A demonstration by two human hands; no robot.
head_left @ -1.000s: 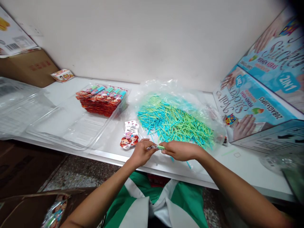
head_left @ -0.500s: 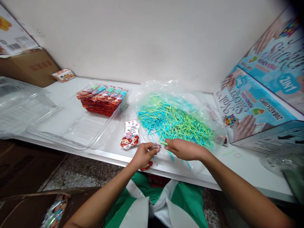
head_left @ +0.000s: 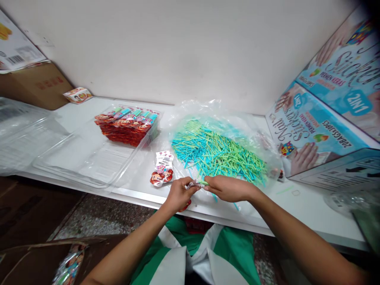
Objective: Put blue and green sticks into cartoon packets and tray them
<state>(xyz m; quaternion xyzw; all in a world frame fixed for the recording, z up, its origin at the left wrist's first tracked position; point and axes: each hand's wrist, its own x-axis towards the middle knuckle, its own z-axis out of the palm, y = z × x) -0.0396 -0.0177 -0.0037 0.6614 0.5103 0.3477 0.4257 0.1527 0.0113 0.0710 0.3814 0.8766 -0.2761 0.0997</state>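
Note:
My left hand [head_left: 180, 193] is closed on a small printed wrapper packet [head_left: 192, 184], whose red lower end [head_left: 185, 206] shows below the fingers. Pinched in my right hand [head_left: 225, 187] is a green plastic stick [head_left: 203, 182], its tip meeting the top of the packet; whether it is inside I cannot tell. Just beyond the hands, a heap of green and blue sticks [head_left: 219, 148] lies on an opened clear plastic bag [head_left: 202, 107]. Several flat printed packets [head_left: 162, 168] with red character heads lie to the left of my left hand.
A clear tray [head_left: 74, 158] stands at left, beside a stack of filled red packets [head_left: 124, 126]. Brown carton [head_left: 38, 85] and small box [head_left: 77, 95] sit behind. Blue printed boxes [head_left: 314, 134] rise at right. The white table's front edge [head_left: 130, 194] runs close to me.
My hands have come closer together. The green stick in my right hand has moved left and now meets the packet's opening in my left hand.

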